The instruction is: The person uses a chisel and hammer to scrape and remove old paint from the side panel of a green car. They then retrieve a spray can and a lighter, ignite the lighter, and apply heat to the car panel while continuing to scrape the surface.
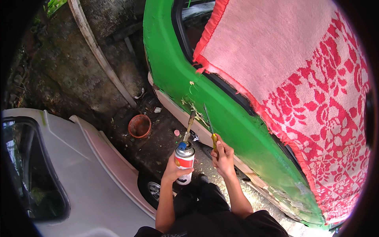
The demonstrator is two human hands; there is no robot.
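Wrapped around a white and red gas canister (185, 161), my left hand (171, 170) holds it roughly upright. A blowtorch head with a blue part and a brass-coloured nozzle (190, 121) tops it; no flame is visible. My right hand (224, 158) grips a screwdriver (214, 140) by its yellow handle, its thin shaft pointing up and slightly left. Both tools are close to the green car body (233, 118). Pale, curled flakes of paint (191, 106) cling to the green panel's lower edge by the nozzle. Whether either tip touches the panel, I cannot tell.
A pink and red floral towel (300, 75) drapes over the green car's roof and window. At left stands a light-coloured car (94, 170), with a narrow gap between the vehicles. On the dark ground lie a reddish-brown pot (139, 126) and a small pink cap (177, 132).
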